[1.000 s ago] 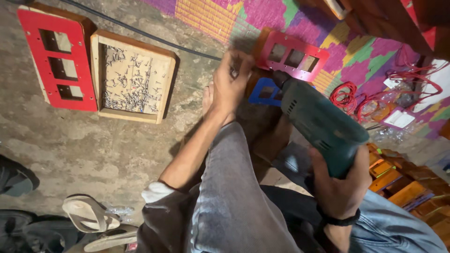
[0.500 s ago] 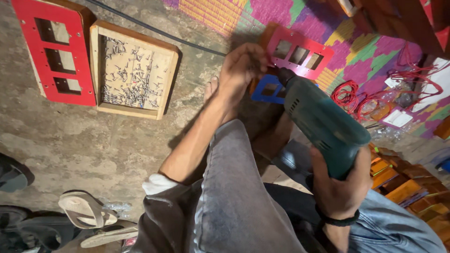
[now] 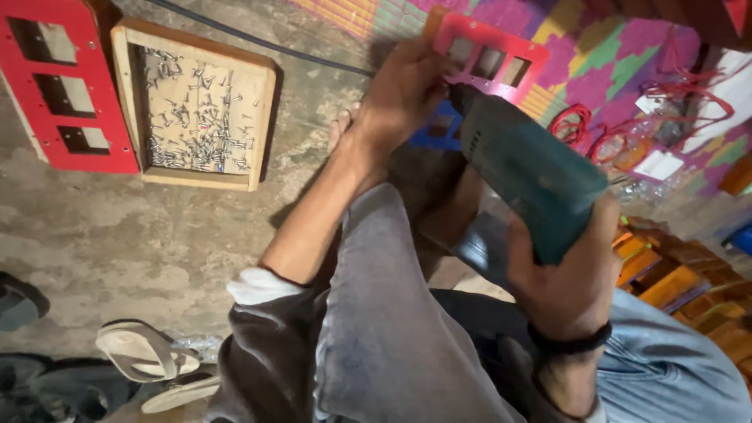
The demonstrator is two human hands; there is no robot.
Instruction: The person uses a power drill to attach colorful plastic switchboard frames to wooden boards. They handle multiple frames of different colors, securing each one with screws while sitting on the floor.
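Note:
My right hand point(image 3: 568, 274) grips the handle of a teal power drill point(image 3: 529, 168) whose nose points up and left. My left hand point(image 3: 399, 94) reaches over my raised knee to the drill's tip and rests on a pink panel with three rectangular cut-outs point(image 3: 489, 55). A blue piece point(image 3: 439, 129) lies just under that hand, half hidden by it. Whether the left fingers pinch anything small is hidden.
A shallow wooden tray of several small screws point(image 3: 196, 110) lies on the concrete floor beside a red cut-out panel point(image 3: 66, 86). A black cable point(image 3: 258, 39) runs behind. Red wires point(image 3: 603, 133) lie on a colourful mat, orange wooden pieces point(image 3: 666, 274) at right, sandals point(image 3: 149, 360) lower left.
The view has shifted and drawn closer. My left hand has moved up from the blue piece onto the pink panel at the drill's tip; the drill stays in my right hand.

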